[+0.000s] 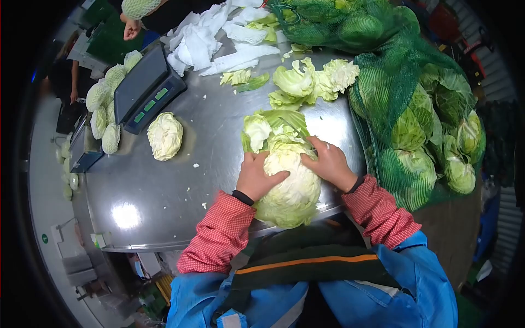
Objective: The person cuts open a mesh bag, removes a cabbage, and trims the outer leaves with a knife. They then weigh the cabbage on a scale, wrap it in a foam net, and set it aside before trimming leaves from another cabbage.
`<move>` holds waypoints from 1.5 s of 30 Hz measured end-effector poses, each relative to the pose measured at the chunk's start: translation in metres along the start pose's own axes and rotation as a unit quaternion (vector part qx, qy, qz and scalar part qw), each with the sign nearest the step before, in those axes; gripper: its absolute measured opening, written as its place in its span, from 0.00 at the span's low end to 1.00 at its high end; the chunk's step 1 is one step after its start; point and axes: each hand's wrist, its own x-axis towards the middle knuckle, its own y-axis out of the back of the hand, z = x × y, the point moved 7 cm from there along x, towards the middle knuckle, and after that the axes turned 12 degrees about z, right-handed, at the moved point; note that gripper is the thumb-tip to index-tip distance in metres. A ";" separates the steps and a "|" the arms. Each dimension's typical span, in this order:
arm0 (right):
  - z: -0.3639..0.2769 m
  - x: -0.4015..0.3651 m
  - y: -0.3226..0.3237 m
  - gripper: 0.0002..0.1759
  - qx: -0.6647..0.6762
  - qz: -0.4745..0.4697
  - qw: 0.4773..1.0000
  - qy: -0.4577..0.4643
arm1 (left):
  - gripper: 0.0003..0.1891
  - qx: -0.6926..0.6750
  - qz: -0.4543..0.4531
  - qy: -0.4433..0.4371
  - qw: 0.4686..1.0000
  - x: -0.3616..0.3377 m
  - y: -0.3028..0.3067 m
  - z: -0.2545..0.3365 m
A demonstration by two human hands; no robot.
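Note:
A pale green cabbage (290,186) rests near the front edge of the steel table, directly before me. From its left side my left hand (257,177) grips it, thumb laid across the top and fingers partly hidden at the leaves. My right hand (332,165) clasps the upper right side, its thumb pressed on the head. Loose outer leaves (273,127) spread out just beyond the head, close to both hands. Farther up lie more torn-off leaves (311,81). Off to the left sits a trimmed cabbage (165,136), apart from my hands.
Green net sacks of cabbages (410,126) crowd the right side. A digital scale (150,90) stands at left, beside several cabbages in white foam nets (98,95). White foam nets (199,38) pile up at the back. Another person's hand (131,29) shows at upper left.

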 end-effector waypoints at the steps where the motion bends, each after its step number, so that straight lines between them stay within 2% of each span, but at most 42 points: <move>1: 0.007 0.002 -0.002 0.24 -0.010 -0.006 1.000 -0.025 | 0.44 -0.019 0.031 -0.025 0.999 -0.005 -0.002 0.000; 2: 0.014 0.003 -0.005 0.22 -0.020 -0.011 0.998 -0.050 | 0.43 -0.038 0.062 -0.052 0.996 -0.012 -0.003 0.000; 4: 0.073 0.003 -0.009 0.18 -0.060 -0.011 0.994 -0.095 | 0.43 -0.053 0.111 -0.115 0.986 -0.045 -0.007 0.001; 5: 0.075 0.004 -0.014 0.19 -0.076 -0.009 0.993 -0.086 | 0.44 -0.060 0.142 -0.147 0.977 -0.048 -0.005 0.004; 8: 0.053 0.009 -0.007 0.20 0.054 0.042 0.994 -0.083 | 0.44 -0.083 0.118 -0.034 0.989 -0.053 0.001 -0.001; 9: 0.041 0.011 0.002 0.18 0.028 0.039 0.995 -0.087 | 0.46 -0.094 0.097 0.023 0.991 -0.047 0.001 -0.008; 12: 0.007 0.006 0.030 0.17 -0.098 0.090 0.991 0.013 | 0.47 -0.066 -0.062 0.089 0.992 -0.022 -0.010 -0.027; 13: -0.003 0.000 0.040 0.16 -0.100 0.096 0.990 0.037 | 0.46 -0.062 -0.093 0.090 0.990 -0.016 -0.014 -0.027; 16: 0.003 -0.040 0.050 0.20 -0.016 0.031 0.998 -0.059 | 0.47 -0.029 -0.047 0.010 0.998 -0.016 -0.006 -0.002; 17: 0.005 -0.057 0.052 0.23 -0.013 0.011 0.995 -0.100 | 0.45 0.096 -0.054 -0.025 0.994 -0.021 0.002 0.017; 19: 0.011 -0.085 0.046 0.30 -0.004 -0.010 0.989 -0.150 | 0.45 0.020 0.045 -0.128 0.990 -0.032 0.007 0.042; 20: 0.014 -0.086 0.039 0.30 0.029 0.000 0.989 -0.146 | 0.45 -0.017 0.092 -0.179 0.979 -0.040 0.010 0.054; 21: 0.016 -0.086 0.033 0.30 0.062 0.011 0.988 -0.141 | 0.47 -0.063 0.078 -0.180 0.978 -0.046 0.012 0.069; 24: 0.020 -0.078 0.029 0.27 0.098 0.025 0.988 -0.116 | 0.51 -0.126 -0.007 -0.056 0.990 -0.044 0.001 0.061; 25: 0.016 -0.071 0.028 0.25 0.098 0.022 0.990 -0.104 | 0.50 -0.109 -0.022 -0.030 0.993 -0.040 -0.009 0.041; 26: 0.012 -0.064 0.025 0.24 0.099 0.017 0.991 -0.091 | 0.49 -0.226 -0.053 0.049 0.971 -0.035 -0.019 0.021; 28: -0.004 -0.037 0.027 0.22 0.086 0.026 0.994 -0.070 | 0.46 -0.442 -0.106 0.202 0.867 -0.032 -0.038 -0.005; 31: -0.010 -0.007 0.035 0.18 0.074 0.037 0.996 -0.016 | 0.42 -0.507 -0.053 0.265 0.818 -0.037 -0.038 -0.011; 32: -0.013 -0.002 0.037 0.17 0.071 0.040 0.997 0.007 | 0.42 -0.485 -0.019 0.239 0.841 -0.036 -0.031 -0.010; 33: -0.022 -0.006 0.054 0.13 0.037 0.107 0.991 0.067 | 0.42 -0.462 0.014 0.212 0.861 -0.035 -0.023 -0.008; 34: -0.026 -0.013 0.061 0.12 0.000 0.103 0.991 0.088 | 0.42 -0.439 0.048 0.187 0.877 -0.034 -0.015 -0.006; 36: -0.030 -0.039 0.071 0.10 -0.077 0.090 0.985 0.127 | 0.43 -0.447 0.052 0.189 0.873 -0.027 -0.004 -0.008; 37: -0.035 -0.056 0.068 0.08 -0.133 0.089 0.971 0.179 | 0.44 -0.452 0.054 0.191 0.870 -0.025 -0.002 -0.008; 40: -0.017 -0.074 0.040 0.08 -0.217 0.035 0.968 0.122 | 0.47 -0.391 0.087 0.161 0.902 -0.023 -0.012 -0.015; 41: 0.003 -0.068 0.035 0.07 -0.241 0.056 0.962 0.115 | 0.50 -0.332 0.104 0.159 0.924 -0.025 -0.020 -0.023; 44: 0.049 -0.043 0.060 0.07 -0.092 0.100 0.991 0.001 | 0.50 -0.332 0.107 0.139 0.927 -0.027 -0.026 -0.024; 45: 0.032 -0.046 0.049 0.09 -0.177 0.049 0.970 0.158 | 0.50 -0.314 0.103 0.140 0.933 -0.026 -0.023 -0.020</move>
